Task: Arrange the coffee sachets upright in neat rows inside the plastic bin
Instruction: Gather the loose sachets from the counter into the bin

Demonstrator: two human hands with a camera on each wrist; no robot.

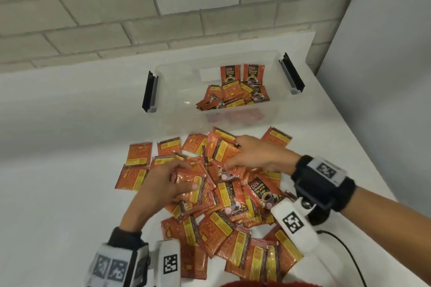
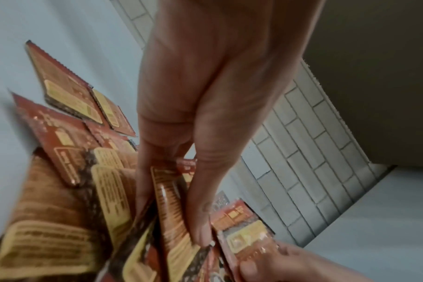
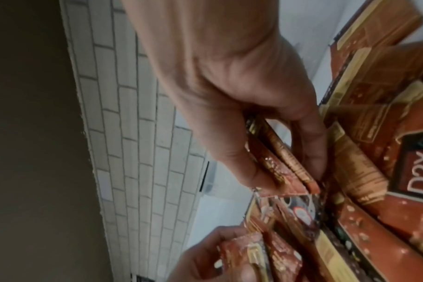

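Observation:
A heap of orange coffee sachets [image 1: 233,205] lies on the white table, near me. My left hand [image 1: 168,182] grips a small stack of sachets [image 1: 193,182] at the heap's left; the left wrist view shows thumb and fingers [image 2: 198,225] pinching them. My right hand [image 1: 251,156] grips a few sachets [image 1: 224,149] at the heap's far side, pinched edge-on in the right wrist view [image 3: 285,167]. The clear plastic bin [image 1: 177,77] stands behind the heap. In its right half two sachets [image 1: 242,73] stand upright against the back wall, with several others lying loose in front.
Black clip handles [image 1: 149,92] [image 1: 292,74] sit on the bin's two ends. A brick wall runs behind the table and a grey panel [image 1: 384,77] rises at the right. A black cable [image 1: 349,256] trails off the table's near right.

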